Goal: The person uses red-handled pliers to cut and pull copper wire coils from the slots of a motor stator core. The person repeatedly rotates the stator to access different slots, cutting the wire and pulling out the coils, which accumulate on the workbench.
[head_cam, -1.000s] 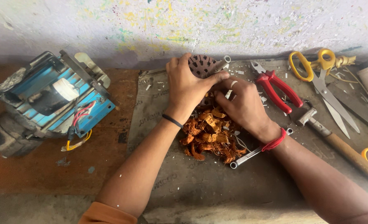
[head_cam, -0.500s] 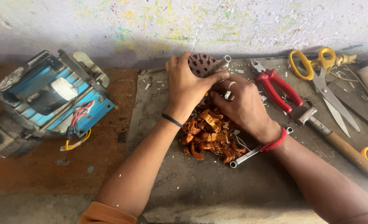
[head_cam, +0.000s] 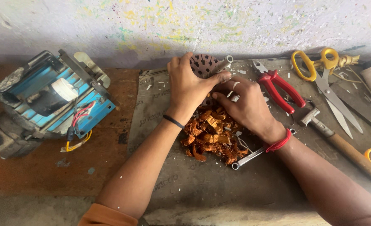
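The left hand (head_cam: 189, 86) clenches the slotted motor rotor (head_cam: 204, 65) to steady it above the copper scraps (head_cam: 212, 136), while the right hand's (head_cam: 246, 104) fingers pinch underneath it.

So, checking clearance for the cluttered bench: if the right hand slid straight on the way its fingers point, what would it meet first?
The right hand points up-left; it would first meet the left hand, already touching it.

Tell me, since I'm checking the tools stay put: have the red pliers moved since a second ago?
No. The red pliers lie in the same spot right of the right hand, beside the yellow scissors, as before.
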